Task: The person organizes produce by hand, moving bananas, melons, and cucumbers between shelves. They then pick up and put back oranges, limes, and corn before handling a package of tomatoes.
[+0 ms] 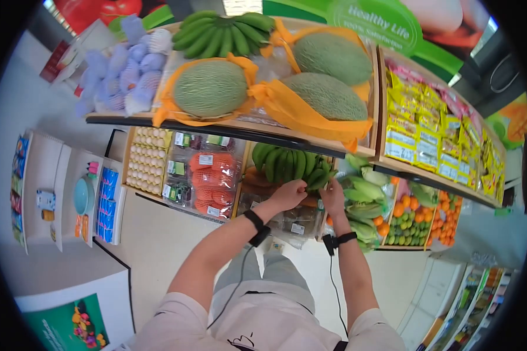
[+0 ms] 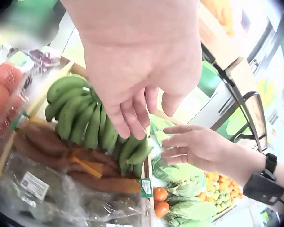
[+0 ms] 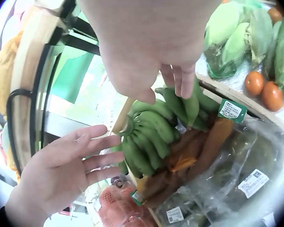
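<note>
Green bananas lie in a wooden shelf bin. In the head view my left hand is at their front edge and my right hand is at their right end. The right wrist view shows my left hand with fingers spread beside the larger bunch, holding nothing. Fingers of my right hand hang over the smaller bunch; whether they touch it cannot be told. In the left wrist view the right hand's fingers are extended, and my left hand has loosely bent fingers above the bananas.
Brown roots and wrapped packs lie in front of the bananas. Corn is to the right, netted red fruit and eggs to the left. An upper shelf edge with melons overhangs the bins.
</note>
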A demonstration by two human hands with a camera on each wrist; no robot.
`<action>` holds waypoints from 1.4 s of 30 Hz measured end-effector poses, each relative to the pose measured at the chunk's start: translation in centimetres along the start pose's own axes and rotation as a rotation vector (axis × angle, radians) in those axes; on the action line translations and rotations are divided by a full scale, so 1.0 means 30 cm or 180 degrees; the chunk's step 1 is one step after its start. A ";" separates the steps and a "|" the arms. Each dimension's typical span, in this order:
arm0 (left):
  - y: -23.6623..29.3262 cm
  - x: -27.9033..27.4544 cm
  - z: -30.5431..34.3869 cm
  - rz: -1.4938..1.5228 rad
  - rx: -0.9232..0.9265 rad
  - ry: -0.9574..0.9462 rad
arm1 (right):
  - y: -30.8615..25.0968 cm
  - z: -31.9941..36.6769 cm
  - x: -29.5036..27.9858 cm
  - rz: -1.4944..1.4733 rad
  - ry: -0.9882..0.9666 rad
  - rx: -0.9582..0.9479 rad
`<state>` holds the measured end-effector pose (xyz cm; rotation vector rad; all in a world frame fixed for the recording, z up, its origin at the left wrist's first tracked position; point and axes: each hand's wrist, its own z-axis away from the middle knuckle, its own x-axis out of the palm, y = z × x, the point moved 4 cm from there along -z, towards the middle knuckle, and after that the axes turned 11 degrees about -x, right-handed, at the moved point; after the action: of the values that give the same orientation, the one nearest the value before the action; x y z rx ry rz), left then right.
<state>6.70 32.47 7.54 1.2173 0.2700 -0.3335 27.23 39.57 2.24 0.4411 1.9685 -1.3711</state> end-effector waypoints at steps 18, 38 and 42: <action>0.477 -1.135 0.481 0.0064 0.1278 0.0216 | -1.268 -0.272 -0.222 -0.1405 -0.2617 -0.1317; 0.717 -1.740 -0.466 -0.2459 0.2054 0.1089 | -1.512 -1.452 0.006 0.1536 -0.0099 -0.2130; 0.733 -1.707 -0.551 -0.3140 0.1881 0.1142 | -1.501 -1.511 0.038 0.1846 -0.0939 -0.1529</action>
<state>-32.22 60.27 40.58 1.6572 1.1559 -1.1042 -17.04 63.65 41.54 0.4928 1.6661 -0.5427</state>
